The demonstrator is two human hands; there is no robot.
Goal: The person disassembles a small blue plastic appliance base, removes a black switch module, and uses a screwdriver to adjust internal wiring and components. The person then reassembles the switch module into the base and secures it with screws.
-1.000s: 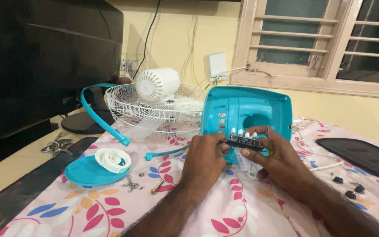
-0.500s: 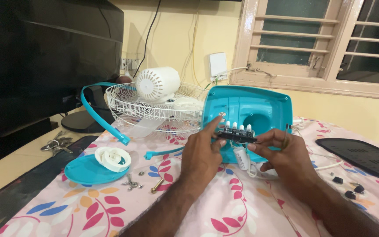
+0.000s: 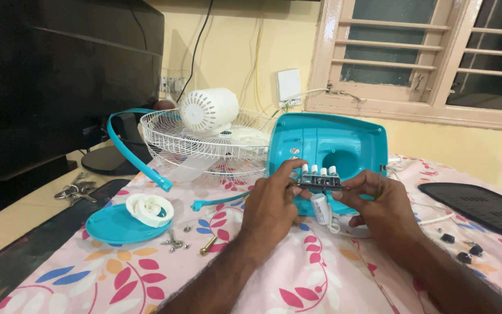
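Both hands, left (image 3: pixel 271 203) and right (image 3: pixel 379 200), pinching a black switch block (image 3: pixel 319 180) with white buttons; teal fan base (image 3: pixel 327 148) at 12 o'clock.

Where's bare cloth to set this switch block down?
Free: the floral cloth between your forearms, below the left hand and right hand. Crowded: loose screws beside the teal disc, and small black knobs on the right.

Keys (image 3: pixel 74 191) lie near screws (image 3: pixel 174 241) and white wire guard (image 3: pixel 204 142).
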